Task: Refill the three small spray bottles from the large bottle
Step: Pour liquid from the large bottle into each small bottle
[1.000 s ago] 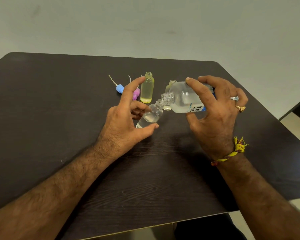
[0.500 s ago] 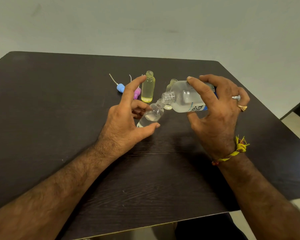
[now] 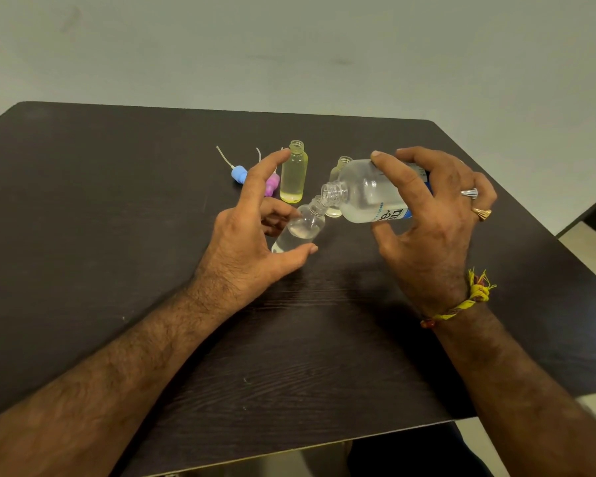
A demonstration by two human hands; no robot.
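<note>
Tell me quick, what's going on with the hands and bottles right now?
Left hand grips a tilted small bottle. Right hand tips the large bottle, mouth against mouth. Two yellowish bottles stand open behind. Nothing in the way.

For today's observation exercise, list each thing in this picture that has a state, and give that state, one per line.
Large bottle: uncapped, tipped sideways, neck at the clear small bottle's mouth.
Clear small bottle: uncapped, tilted, partly filled.
Yellow bottle: upright, uncapped, on the table.
Third small bottle: uncapped, mostly hidden.
Blue spray cap: off, lying down.
Pink spray cap: off, lying down.
Left hand: holds clear small bottle.
Right hand: grips large bottle.
</note>
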